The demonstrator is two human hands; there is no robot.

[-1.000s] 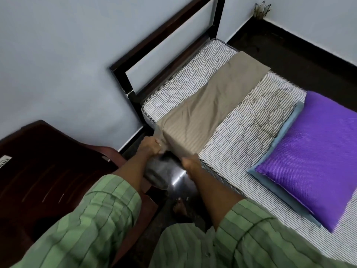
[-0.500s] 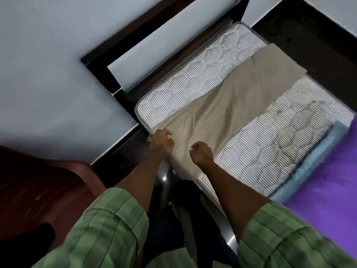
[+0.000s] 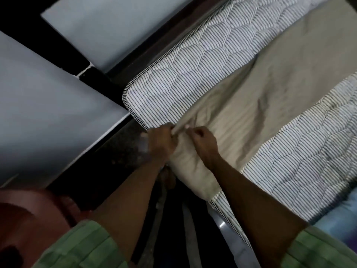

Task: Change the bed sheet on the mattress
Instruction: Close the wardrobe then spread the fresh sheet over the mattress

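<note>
While both hands work at the near edge of the bed, the folded beige bed sheet [image 3: 266,97] lies as a long band across the striped mattress [image 3: 189,60], running straight away from them toward the far side. Its long axis goes from the near mattress edge, where the hands are, up and to the right in the head view; its near end droops a little over that edge, and the far end leaves the picture.

From the head camera, the left hand [image 3: 161,144] and the right hand [image 3: 204,141] sit close together, almost knuckle to knuckle, each with fingers curled and pinching the bunched near end of the sheet. The left hand is nearer the mattress corner; the right lies just beside it, further along the edge.

My guess is that the next move is to spread the folds sideways from this end, the left hand toward the corner and dark bed frame [image 3: 92,74]. A pale blue pillow [image 3: 340,215] lies well off beyond the right forearm.
</note>
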